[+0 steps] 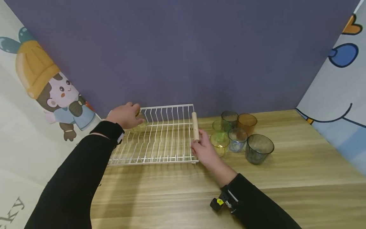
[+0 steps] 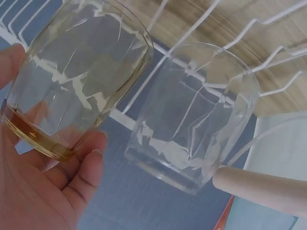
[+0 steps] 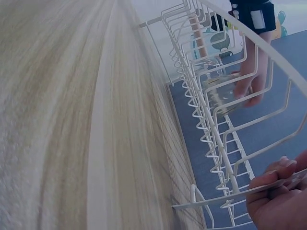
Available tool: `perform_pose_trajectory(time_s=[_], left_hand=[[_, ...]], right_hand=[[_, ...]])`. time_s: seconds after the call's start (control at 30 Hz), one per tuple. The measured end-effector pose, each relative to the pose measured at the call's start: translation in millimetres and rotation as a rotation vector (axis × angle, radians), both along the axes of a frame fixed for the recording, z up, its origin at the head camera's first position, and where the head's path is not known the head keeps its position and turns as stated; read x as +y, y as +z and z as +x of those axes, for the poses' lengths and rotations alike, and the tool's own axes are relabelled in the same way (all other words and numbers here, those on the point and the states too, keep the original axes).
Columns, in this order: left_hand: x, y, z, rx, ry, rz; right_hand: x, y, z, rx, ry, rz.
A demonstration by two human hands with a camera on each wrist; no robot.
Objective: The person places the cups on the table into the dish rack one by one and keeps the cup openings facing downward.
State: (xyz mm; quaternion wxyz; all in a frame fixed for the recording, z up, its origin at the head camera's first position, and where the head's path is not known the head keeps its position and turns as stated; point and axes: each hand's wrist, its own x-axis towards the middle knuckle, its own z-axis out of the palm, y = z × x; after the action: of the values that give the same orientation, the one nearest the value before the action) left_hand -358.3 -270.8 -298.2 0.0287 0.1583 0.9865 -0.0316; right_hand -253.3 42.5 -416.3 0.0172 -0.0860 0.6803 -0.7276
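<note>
We find the left hand (image 1: 123, 116) at the left end of a white wire rack (image 1: 166, 106), its fingers curled round the base of a faintly yellow glass (image 2: 81, 81). That glass is tilted, its rim turned toward the wires; we cannot tell whether it touches them. Just beside it, a clear glass (image 2: 192, 120) stands in the rack, base outward, near the left wooden handle (image 2: 264, 189).

We note the right hand (image 1: 205, 149) gripping the rack's right end, by the lower end of the right wooden handle (image 1: 195, 125).

Right of the rack, on the wood-grain table (image 1: 171, 197), we count six tinted glasses in a close group: dark green (image 1: 229, 121), amber (image 1: 248, 123), light green (image 1: 218, 126), yellow (image 1: 219, 143), blue (image 1: 237, 140) and grey (image 1: 258, 149). We record a dark blue-grey wall (image 1: 183, 54) behind, and black sleeves (image 1: 74, 178) on both arms.
</note>
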Motion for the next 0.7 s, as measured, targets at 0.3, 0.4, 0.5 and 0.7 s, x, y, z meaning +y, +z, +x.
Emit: perform_pose_trajectory(time_s=[0.3, 0.4, 0.5, 0.7], left_hand=[[4, -11.8, -10.0, 0.008, -0.028, -0.039], [4, -14.2, -9.5, 0.004, -0.012, -0.037], [3, -15.0, -9.2, 0.019, -0.004, -0.032], [3, -18.7, -9.3, 0.025, 0.0, -0.023]], right_hand=[[-1, 1.0, -1.0, -0.018, -0.007, 0.006], [-1, 2.1, -1.2, -0.016, -0.004, 0.004], [-1, 1.8, -2.2, -0.015, -0.006, 0.004], [0, -0.6, -2.4, -0.017, -0.009, 0.014]])
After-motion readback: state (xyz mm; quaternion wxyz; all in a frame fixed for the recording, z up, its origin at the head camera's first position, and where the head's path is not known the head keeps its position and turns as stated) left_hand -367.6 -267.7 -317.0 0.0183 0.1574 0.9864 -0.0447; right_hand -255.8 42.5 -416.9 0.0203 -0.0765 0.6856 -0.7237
